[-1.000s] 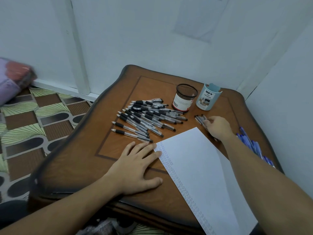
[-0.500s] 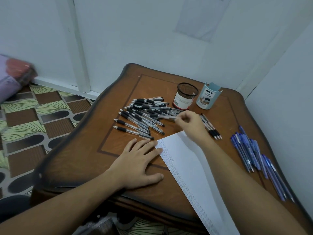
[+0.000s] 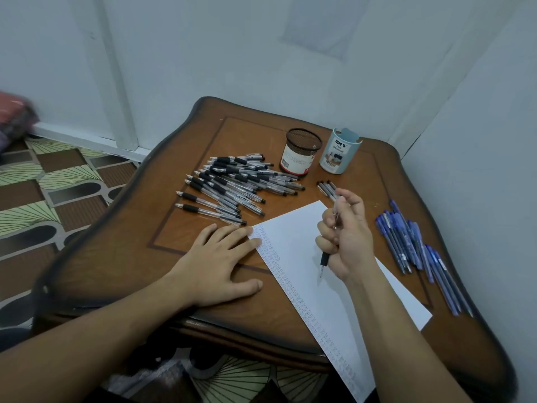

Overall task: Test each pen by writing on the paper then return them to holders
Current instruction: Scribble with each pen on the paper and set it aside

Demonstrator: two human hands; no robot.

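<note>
Closing in the far side and the right: pale walls [image 3: 232, 53] meeting in a corner. Lower left, patterned floor [image 3: 58, 199] in brown and green. Set into that corner, a brown wooden bench [image 3: 130, 257] with a wavy rim.

Lying askew on its near right part, the white paper [image 3: 328, 301], with rows of small marks along the left edge and the near corner hanging past the bench rim. Heaped loosely on the far left of the bench, the black pens [image 3: 235, 184], clear barrels with dark grips, mostly pointing the same way. Laid roughly side by side near the right rim, well apart from that heap, the blue pens [image 3: 406, 242].

Pressed flat on the wood just left of the paper, the left hand [image 3: 215, 266], fingers [image 3: 232, 237] straight, spread and released, tips touching the paper's left corner. Raised over the paper, the right hand [image 3: 351, 237], fingers clenched round a single pen [image 3: 325, 258] with a dark grip, tip down toward the sheet; touching it or not, impossible to tell.

Standing upright side by side at the far edge, the black mesh holder [image 3: 302, 152] and, just right of it, the light blue holder [image 3: 340, 152] marked DIY. Between the holders and the right hand, a small cluster [image 3: 327, 189] of black pens, partly hidden behind the hand.
</note>
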